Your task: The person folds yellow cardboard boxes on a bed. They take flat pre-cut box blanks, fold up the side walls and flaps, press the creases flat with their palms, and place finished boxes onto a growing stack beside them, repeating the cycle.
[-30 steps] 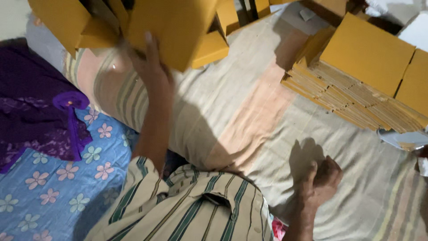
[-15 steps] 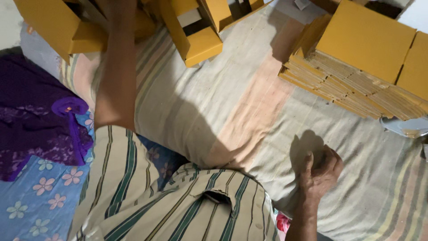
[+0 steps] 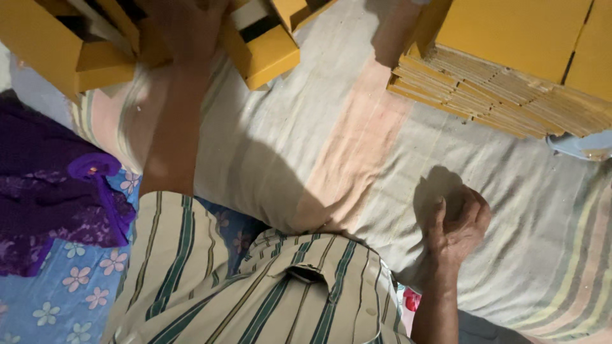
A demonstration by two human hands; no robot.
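Reaching up toward twelve o'clock, the left hand (image 3: 185, 25) lay among a heap of folded yellow cardboard boxes (image 3: 268, 51) at the top left of the view; its fingers were cut off by the frame edge, so I could not tell whether they gripped a box or merely pressed on one. The right hand (image 3: 456, 226) rested at four o'clock on the striped bed sheet (image 3: 344, 153), curled loosely into a half-closed fist with nothing visibly in it. Those boxes looked light and fairly stiff, though thin-walled enough to crush or dent if squeezed; taking one by a folded edge or across its flat side seemed the safer hold, in my judgement. A stack of flat yellow cardboard sheets (image 3: 503, 95) sat at one to two o'clock, well apart from the left hand; a purple cloth (image 3: 57, 197) lay at nine o'clock over a blue flowered fabric (image 3: 70, 286); the person's striped shirt (image 3: 268, 293) filled the six o'clock foreground. Between the two hands only bare sheet lay; the loose jumble of boxes crowded the left hand closely.
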